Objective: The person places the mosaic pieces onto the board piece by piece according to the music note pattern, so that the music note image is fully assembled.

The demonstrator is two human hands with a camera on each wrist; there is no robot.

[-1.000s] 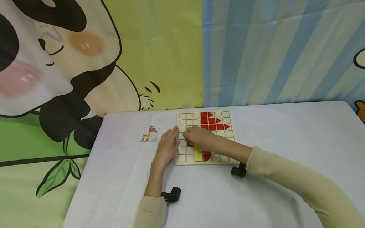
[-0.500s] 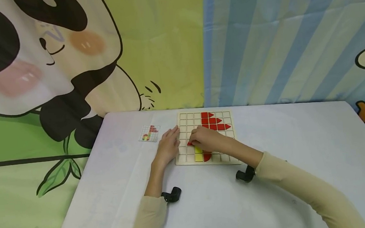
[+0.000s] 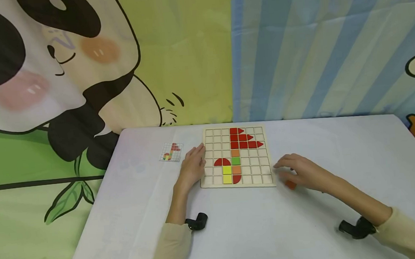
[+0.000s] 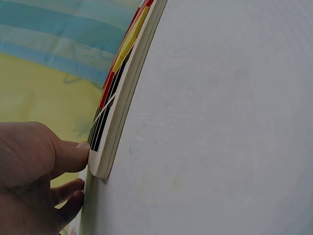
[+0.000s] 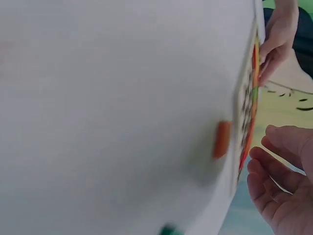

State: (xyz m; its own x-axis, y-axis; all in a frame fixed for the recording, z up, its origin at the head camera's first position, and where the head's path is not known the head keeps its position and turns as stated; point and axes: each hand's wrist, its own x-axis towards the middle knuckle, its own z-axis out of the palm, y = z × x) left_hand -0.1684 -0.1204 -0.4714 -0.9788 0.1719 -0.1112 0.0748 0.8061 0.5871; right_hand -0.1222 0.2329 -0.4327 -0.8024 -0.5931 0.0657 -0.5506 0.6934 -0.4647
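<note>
A wooden grid board (image 3: 254, 170) lies on the table with flat coloured pieces in its squares. Red arrow-like rows (image 3: 243, 145) fill its top part, and below stand orange and green squares, a red half-round (image 3: 222, 162), yellow squares (image 3: 227, 174) and a red rounded piece. My left hand (image 3: 190, 167) rests along the board's left edge; in the left wrist view its thumb (image 4: 73, 155) touches the corner. Right of the board, my right hand (image 3: 304, 172) hovers with loosely bent fingers and nothing between them. An orange block (image 3: 290, 184) lies under it, plain in the right wrist view (image 5: 222, 139).
A small pattern card (image 3: 171, 152) with a similar coloured figure lies left of the board. At the bottom of the right wrist view shows a blurred green piece (image 5: 170, 229). A printed curtain (image 3: 180, 58) hangs behind the white table (image 3: 245, 232).
My right hand has left the board and moved right, down beside the orange block. The red half-round, orange and green squares it covered now show. My left hand has stayed put.
</note>
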